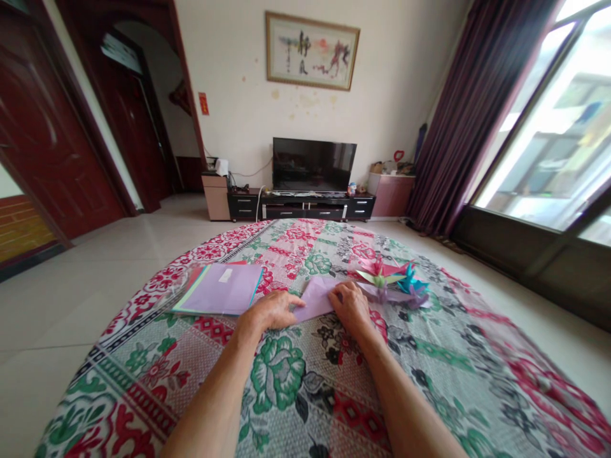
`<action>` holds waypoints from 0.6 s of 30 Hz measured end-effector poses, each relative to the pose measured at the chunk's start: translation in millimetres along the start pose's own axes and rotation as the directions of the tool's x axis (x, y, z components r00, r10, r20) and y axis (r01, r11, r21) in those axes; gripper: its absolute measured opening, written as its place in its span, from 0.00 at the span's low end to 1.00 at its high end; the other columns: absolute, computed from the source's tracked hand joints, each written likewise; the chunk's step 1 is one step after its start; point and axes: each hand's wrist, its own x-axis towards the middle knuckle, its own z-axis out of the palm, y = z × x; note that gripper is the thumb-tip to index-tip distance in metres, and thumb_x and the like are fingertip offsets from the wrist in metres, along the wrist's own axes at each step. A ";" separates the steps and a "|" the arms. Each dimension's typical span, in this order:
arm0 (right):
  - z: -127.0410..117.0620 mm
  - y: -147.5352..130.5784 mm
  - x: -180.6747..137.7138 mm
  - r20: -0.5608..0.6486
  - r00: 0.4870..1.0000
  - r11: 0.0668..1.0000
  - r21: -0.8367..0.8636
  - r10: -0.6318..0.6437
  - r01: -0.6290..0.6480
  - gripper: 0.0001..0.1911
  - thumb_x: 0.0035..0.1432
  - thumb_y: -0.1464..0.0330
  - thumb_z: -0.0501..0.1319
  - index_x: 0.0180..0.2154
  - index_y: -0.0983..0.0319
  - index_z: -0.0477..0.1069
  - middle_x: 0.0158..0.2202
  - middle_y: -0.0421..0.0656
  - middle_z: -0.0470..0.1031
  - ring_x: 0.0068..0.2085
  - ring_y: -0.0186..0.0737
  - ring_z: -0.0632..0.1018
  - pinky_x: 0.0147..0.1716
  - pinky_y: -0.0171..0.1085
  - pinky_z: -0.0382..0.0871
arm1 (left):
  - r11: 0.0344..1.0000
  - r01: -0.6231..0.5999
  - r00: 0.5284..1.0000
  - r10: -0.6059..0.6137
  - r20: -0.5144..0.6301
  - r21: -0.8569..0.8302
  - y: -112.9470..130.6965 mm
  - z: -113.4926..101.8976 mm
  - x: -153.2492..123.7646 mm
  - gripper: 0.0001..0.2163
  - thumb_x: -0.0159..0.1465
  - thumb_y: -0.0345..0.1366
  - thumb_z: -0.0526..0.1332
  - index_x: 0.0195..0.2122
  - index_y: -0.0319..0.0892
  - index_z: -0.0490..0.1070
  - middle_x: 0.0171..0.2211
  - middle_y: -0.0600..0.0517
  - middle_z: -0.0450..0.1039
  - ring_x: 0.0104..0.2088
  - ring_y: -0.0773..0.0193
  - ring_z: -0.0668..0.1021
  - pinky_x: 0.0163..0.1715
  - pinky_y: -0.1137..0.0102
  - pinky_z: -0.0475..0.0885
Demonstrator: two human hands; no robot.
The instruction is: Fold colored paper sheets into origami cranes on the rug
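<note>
A folded sheet of light purple origami paper [315, 296] lies on the tablecloth between my hands. My left hand [273, 310] grips its left corner, the thumb and fingers closing on the edge. At the opposite end, the bent fingers of my right hand [351, 306] hold the paper's right edge down. The undersides of my fingers are hidden. Just beyond my right hand sits a cluster of folded paper cranes, among them a blue crane [410, 278] and a purple crane [416, 298]. Left of my left hand lies a stack of coloured paper [229, 286], a purple sheet on top.
A flowered tablecloth [279, 375] covers the round table. Across the room a television [314, 165] stands on a low black cabinet [329, 210]. A purple curtain [470, 114] hangs by the window at right, and dark red doors are at left.
</note>
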 end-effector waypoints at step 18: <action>0.0 -0.5 -1.2 -0.017 1.000 1.000 0.001 -0.011 0.011 0.09 0.57 0.66 0.55 0.30 0.60 0.72 0.38 0.43 0.72 0.41 0.38 0.70 0.39 0.34 0.58 | 1.000 0.010 1.000 -0.009 0.018 -0.015 -0.4 -5.1 0.5 0.23 0.50 0.29 0.54 0.47 0.50 0.73 0.34 0.55 0.78 0.38 0.63 0.76 0.37 0.75 0.67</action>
